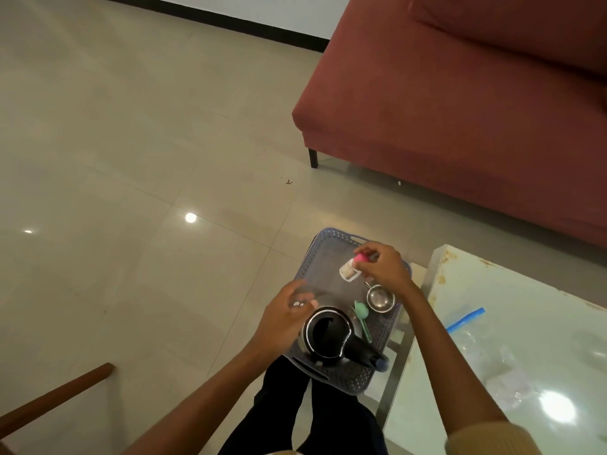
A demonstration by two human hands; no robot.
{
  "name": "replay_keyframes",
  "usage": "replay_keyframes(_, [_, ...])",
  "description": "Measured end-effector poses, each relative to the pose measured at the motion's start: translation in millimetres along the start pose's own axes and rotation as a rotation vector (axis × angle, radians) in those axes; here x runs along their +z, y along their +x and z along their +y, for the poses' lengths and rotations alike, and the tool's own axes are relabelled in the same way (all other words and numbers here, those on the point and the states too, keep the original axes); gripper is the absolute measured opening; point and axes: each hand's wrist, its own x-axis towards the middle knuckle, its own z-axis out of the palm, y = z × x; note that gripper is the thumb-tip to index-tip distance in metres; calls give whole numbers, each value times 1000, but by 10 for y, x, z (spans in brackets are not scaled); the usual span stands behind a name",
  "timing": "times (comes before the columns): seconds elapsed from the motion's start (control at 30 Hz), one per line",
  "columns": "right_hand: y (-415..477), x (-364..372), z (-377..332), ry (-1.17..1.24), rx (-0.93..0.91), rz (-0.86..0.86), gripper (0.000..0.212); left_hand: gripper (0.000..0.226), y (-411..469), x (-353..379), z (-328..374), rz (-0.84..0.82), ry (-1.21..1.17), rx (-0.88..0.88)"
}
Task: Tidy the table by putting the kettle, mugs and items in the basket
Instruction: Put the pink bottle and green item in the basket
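On the right, the table (492, 323) shows only a blue-sealed bag (466, 318). To its left, the basket (331, 234) already holds the kettle (326, 336), steel cup (380, 298) and green spoon (361, 308). The right hand (382, 266) pinches a pink-capped jar (349, 270) over the far end, nearly done. The left hand (285, 318) is blurred, its grip unclear.

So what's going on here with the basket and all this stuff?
A seated person is packing a purple basket on their lap. The right grip pinches a small pink-capped bottle over it. The left grip hovers beside the black kettle, already inside with a metal strainer and green spoon. A zip bag lies on the table.
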Motion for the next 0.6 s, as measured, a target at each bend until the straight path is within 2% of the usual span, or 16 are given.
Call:
replay_keyframes(0.07, [196, 101, 248, -259, 13, 19, 21, 26, -41, -16, -38, -45, 25, -4])
replay_keyframes(0.13, [324, 240, 484, -533, -14, -97, 21, 15, -72, -13, -77, -90, 22, -11])
replay_keyframes(0.2, [376, 352, 650, -781, -55, -239, 21, 13, -84, -9, -113, -106, -4, -21])
replay_keyframes(0.27, [390, 423, 755, -980, -102, -276, 23, 14, -90, -13, -149, -104, -29, -32])
replay_keyframes(0.43, [442, 552, 886, -1199, -132, -256, 29, 13, -89, -28, -221, -91, -72, -61])
replay_keyframes(0.6, [433, 599, 934, -1253, -162, -246, 29, 12, -95, -55, -243, -81, -70, -67])
